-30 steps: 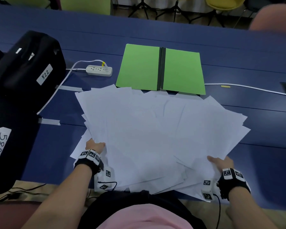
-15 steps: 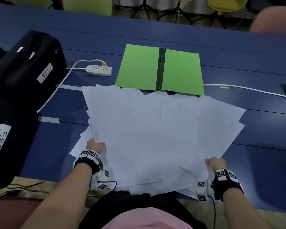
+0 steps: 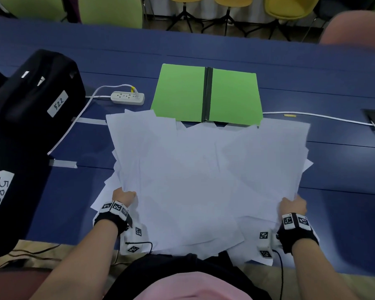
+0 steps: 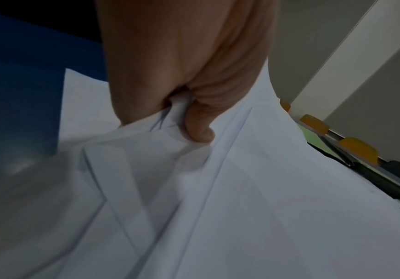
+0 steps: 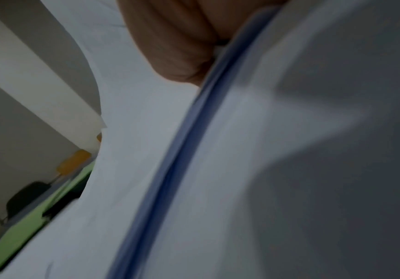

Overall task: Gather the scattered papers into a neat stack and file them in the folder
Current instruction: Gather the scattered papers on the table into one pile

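Papers (image 3: 204, 180) lie in a loose, fanned pile on the near middle of the blue table (image 3: 344, 202), their far edges just overlapping the near edge of the open green folder (image 3: 180, 94); the left hand (image 3: 124, 194) grips the pile's left edge, thumb on top and fingers (image 4: 198, 130) curled under, pinching several sheets; the right hand (image 3: 293, 205) grips the right edge, fingers wrapped round a thick sheaf in the right wrist view. Judging from this, gathering is partly done: the sheets are drawn together but corners still jut at many angles; squaring the stack and filing it in the folder are left. On the table's far left sit 2 black cases (image 3: 37, 94) labelled 522 and 582, a white power strip (image 3: 127, 98) and its cable; green and yellow chairs (image 3: 290, 7) stand beyond the far edge.
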The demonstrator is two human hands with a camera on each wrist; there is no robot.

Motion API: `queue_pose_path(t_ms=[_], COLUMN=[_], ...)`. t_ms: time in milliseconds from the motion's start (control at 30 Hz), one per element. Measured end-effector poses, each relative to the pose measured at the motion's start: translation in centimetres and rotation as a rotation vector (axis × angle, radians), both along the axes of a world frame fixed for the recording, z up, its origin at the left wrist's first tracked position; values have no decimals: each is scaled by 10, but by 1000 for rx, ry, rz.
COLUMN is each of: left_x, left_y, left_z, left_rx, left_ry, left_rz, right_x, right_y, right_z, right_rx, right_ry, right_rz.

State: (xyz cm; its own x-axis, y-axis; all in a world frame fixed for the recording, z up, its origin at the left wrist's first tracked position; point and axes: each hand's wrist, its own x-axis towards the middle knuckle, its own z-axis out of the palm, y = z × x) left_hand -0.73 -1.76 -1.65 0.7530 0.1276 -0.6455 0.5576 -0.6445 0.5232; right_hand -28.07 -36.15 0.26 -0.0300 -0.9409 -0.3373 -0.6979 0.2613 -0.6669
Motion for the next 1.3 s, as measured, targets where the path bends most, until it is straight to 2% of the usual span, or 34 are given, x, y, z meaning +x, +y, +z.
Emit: queue_pose_path(t_ms=[133,233,300,367,500,633,900,1100,1167,1300], left_x=[-2,-3,-5,-5,-4,-2,0,0,2,11], left_y=[0,-1,-2,-2,0,3,9,9,10,18], left_z=[1,6,8,11,11,13,17,13,12,5], left_rx=[4,3,8,22,32,2,-216,-170,-166,-227], left_ry=[6,-1,-6,9,26,63,136,129,142,151], left_rz=[23,9,-1,-15,-42,-45,99,59,53,95], right_x=[10,25,37,48,73,92,104,113,119,122], right_y=[-12,-16,-19,-24,-10,24,81,121,127,123], right_z=[18,37,49,55,52,15,-23,-44,-42,-32], right_rx=[-110,-147,-161,-165,-45,53,354,508,486,244], right_ry=[-145,-322,-489,-530,-421,-295,1,137,107,-5], right_rz=[-159,-271,-317,-317,-135,85,529,822,801,626])
